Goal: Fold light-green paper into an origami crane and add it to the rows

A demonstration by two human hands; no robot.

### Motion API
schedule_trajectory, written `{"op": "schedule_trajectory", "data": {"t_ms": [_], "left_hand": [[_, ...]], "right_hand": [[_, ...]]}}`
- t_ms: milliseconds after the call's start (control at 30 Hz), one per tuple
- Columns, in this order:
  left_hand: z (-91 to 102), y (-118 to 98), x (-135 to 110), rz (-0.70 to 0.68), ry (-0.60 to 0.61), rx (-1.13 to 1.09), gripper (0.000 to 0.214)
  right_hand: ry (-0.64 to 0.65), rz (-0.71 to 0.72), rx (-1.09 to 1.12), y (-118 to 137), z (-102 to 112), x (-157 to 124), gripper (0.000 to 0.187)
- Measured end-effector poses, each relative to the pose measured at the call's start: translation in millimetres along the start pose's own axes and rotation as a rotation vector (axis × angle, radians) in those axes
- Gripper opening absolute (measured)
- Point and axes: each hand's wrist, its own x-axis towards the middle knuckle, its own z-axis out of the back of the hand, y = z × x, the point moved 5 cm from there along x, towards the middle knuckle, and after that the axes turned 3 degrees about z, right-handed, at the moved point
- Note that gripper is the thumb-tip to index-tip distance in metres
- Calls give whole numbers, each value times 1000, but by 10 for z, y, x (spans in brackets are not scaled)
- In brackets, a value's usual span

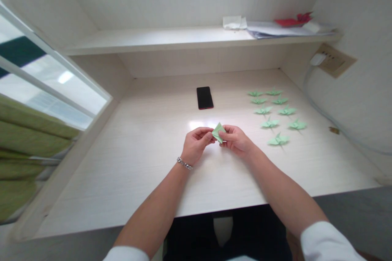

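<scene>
A small folded piece of green paper (218,132) is held just above the desk, between my two hands. My left hand (197,142) pinches its left corner between thumb and fingers; a chain bracelet circles that wrist. My right hand (235,138) grips the right side, thumb on top and fingers behind. The paper has a pointed top and creased layers; its underside is hidden. To the right, several green paper cranes (278,140) stand in two rough columns on the desk.
A black phone (205,98) lies on the desk (147,130) beyond my hands. Above runs a shelf (159,40) with papers (272,29) and a red item. At right, a cable (321,110) hangs from a wall socket (333,60). A green curtain (27,147) is at left.
</scene>
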Motion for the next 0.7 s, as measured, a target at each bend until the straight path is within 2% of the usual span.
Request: {"op": "schedule_trajectory", "data": {"t_ms": [467,700], "left_hand": [[9,-5,-3,-22,-7,64,26],[-3,29,4,16,7,-9,30]], "right_hand": [[19,-24,14,8,-42,-18,34],[36,-28,-7,4,-53,-25,35]]}}
